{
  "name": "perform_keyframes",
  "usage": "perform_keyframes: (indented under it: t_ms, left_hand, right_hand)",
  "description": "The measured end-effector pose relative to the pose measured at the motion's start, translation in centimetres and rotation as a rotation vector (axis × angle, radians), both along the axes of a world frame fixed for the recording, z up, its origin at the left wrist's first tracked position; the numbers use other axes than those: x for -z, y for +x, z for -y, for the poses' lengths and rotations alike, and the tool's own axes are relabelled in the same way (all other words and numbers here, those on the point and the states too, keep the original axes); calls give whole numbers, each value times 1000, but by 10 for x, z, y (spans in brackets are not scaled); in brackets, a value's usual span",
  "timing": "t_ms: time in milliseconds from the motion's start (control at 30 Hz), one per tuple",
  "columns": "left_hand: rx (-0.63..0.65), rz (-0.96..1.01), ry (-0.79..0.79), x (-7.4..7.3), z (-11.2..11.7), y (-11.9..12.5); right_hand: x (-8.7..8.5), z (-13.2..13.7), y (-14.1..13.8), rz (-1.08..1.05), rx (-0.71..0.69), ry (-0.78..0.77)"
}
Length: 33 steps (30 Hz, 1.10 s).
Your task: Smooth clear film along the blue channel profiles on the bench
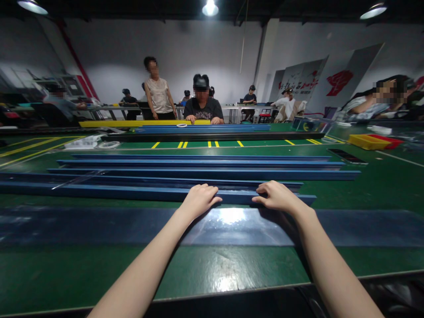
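A long blue channel strip lies across the green table. My left hand is closed over its upper edge, thumb on the near side and fingers reaching over the far side. To the right, my right hand grips the same strip in a like way, its fingertips partly hidden. Close behind it runs another blue strip. On the near side, under my forearms, a wide clear plastic sheet strip lies flat and reflects the lamp light.
Further back are several more blue strips, a phone, a black strip, a yellow strip and a yellow tray. A seated person across the table touches the yellow strip. The table's front edge is close to me.
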<state>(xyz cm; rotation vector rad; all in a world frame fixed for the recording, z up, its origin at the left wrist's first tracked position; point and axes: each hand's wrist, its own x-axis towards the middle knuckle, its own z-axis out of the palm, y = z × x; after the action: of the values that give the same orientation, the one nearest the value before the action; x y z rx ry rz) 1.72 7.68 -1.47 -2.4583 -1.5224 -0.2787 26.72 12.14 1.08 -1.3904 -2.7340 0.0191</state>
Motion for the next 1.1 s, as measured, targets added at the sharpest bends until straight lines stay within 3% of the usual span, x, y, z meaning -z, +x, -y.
perform_keyframes:
  t_ms: [1100]
  left_hand:
    - [8,-1,11,2,0,1]
  right_hand:
    - [2,1,-2,-66,18,-28]
